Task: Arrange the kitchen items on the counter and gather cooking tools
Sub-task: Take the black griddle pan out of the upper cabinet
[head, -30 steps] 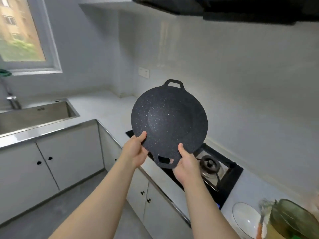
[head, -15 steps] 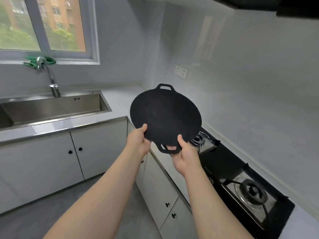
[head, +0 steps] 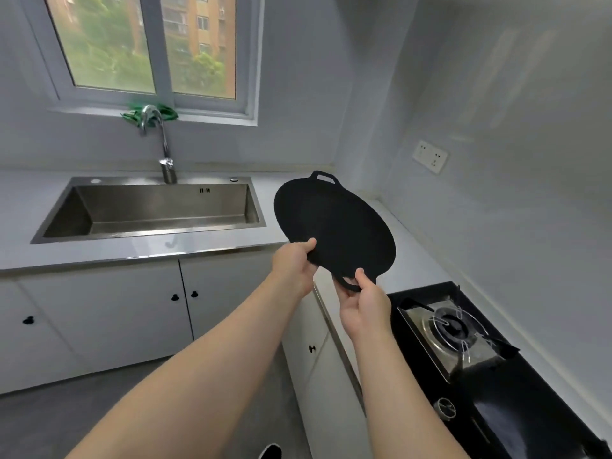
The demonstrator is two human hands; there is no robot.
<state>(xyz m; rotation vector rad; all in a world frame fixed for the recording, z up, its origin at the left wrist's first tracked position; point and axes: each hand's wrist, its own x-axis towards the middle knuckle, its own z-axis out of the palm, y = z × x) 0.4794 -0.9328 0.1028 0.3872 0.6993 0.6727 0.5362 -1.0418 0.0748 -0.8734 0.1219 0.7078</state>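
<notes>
Black round griddle pan [head: 337, 226], with two loop handles, is held clear of the tabletop [head: 418, 256], over its inner corner, between the sink and the gas hob; it is tilted, far edge raised, one broad face toward the camera. Left hand [head: 294, 265] pinches the near-left rim, thumb on the visible face, other fingers curled beneath; right hand [head: 364, 304] grips the pan at its near loop handle, thumb pressed on the rim just above the loop, fingers passing behind it. Both hands sit on the pan's near edge, close together but apart; the pan extends away from them toward the wall corner, far handle uppermost.

Stainless steel sink [head: 159, 202] is set in the tabletop left of the pan; chrome faucet [head: 164, 150] stands behind it; a green item [head: 167, 112], not identifiable, lies on the sill under the window [head: 145, 44]. Gas hob [head: 516, 412] lies right of the right hand, one burner [head: 453, 327] in view; wall socket [head: 430, 156] is on the wall beyond the hob; white cabinet doors [head: 99, 313] stand below the tabletop.
</notes>
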